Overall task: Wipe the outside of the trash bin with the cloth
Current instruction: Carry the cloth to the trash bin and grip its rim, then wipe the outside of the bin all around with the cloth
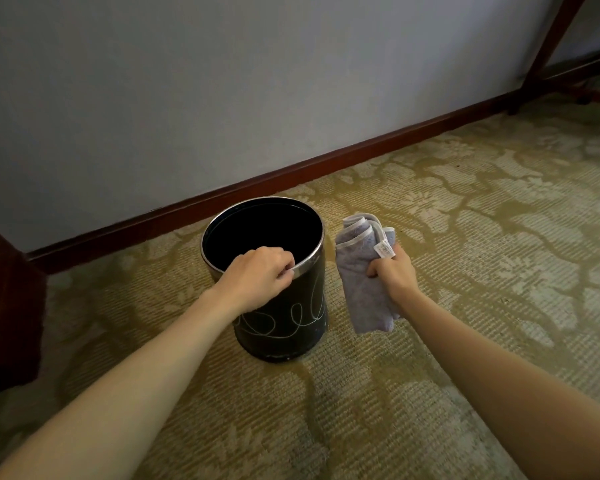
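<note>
Fingers of the left hand curl over the metal rim of the black trash bin, steadying it. Just beside, the right hand clenches the soft, limp grey cloth. Bin looks light, stiff, probably slick.

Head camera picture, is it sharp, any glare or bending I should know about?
Head view: light is dim and soft with no hard shadows; the wide lens bows the baseboard; the bin interior reads solid black; a faint shine shows on its metal rim; left hand, right hand and cloth look fairly sharp.
</note>
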The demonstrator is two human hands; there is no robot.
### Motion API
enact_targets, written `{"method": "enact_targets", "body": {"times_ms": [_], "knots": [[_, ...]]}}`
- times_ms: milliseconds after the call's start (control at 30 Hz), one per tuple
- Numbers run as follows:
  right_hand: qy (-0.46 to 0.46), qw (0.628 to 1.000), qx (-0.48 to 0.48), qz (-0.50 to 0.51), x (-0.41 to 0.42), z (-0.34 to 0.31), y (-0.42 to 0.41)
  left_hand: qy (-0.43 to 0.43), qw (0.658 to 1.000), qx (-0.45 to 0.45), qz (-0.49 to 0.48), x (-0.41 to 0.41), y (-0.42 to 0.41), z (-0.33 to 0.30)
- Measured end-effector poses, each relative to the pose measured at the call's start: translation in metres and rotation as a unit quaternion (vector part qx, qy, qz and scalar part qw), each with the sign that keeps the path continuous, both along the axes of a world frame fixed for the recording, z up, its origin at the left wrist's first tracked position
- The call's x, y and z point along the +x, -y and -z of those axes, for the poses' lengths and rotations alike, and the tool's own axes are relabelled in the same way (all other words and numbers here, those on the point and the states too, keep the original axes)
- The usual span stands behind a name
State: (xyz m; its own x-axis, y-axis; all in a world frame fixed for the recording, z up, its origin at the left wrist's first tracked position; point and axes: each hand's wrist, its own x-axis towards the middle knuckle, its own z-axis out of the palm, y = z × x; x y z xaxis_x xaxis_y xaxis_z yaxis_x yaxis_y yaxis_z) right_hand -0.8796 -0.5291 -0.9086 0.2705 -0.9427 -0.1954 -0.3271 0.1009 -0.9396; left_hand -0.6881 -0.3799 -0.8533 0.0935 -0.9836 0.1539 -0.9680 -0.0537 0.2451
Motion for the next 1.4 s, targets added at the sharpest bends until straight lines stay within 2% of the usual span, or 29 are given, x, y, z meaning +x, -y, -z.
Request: {"method": "enact_targets", "body": {"times_ms": [200,400,533,733,867,1000,1100,1300,1400], "knots": [[0.019,0.999,-0.026,0.012,0.014,-0.015,0.012,-0.019,0.993,-0.083,-0.082,0.044,0.026,-0.015],[0.075,0.996,-0.045,0.002,0.051,-0.036,0.002,-0.045,0.988,-0.091,-0.114,0.087,0.06,-0.031],[0.067,0.996,-0.06,-0.003,0.074,-0.049,-0.001,-0.054,0.985,-0.094,-0.134,0.115,0.079,-0.036],[0.026,0.997,-0.078,-0.005,0.112,-0.064,-0.002,-0.124,0.986,-0.049,-0.103,0.182,0.078,-0.034],[-0.01,0.997,-0.077,0.012,0.124,-0.072,-0.006,-0.14,0.985,-0.025,-0.094,0.208,0.069,-0.028],[-0.054,0.993,-0.106,-0.007,0.137,-0.086,-0.012,-0.143,0.985,-0.037,-0.087,0.214,0.069,-0.016],[-0.075,0.988,-0.134,-0.034,0.151,-0.086,-0.009,-0.2,0.975,-0.057,-0.075,0.23,0.069,-0.009],[-0.053,0.985,-0.149,-0.072,0.166,-0.078,0.008,-0.271,0.959,-0.064,-0.058,0.247,0.068,-0.008],[-0.025,0.989,-0.115,-0.094,0.171,-0.071,0.023,-0.261,0.961,-0.071,-0.059,0.238,0.068,-0.01]]}}
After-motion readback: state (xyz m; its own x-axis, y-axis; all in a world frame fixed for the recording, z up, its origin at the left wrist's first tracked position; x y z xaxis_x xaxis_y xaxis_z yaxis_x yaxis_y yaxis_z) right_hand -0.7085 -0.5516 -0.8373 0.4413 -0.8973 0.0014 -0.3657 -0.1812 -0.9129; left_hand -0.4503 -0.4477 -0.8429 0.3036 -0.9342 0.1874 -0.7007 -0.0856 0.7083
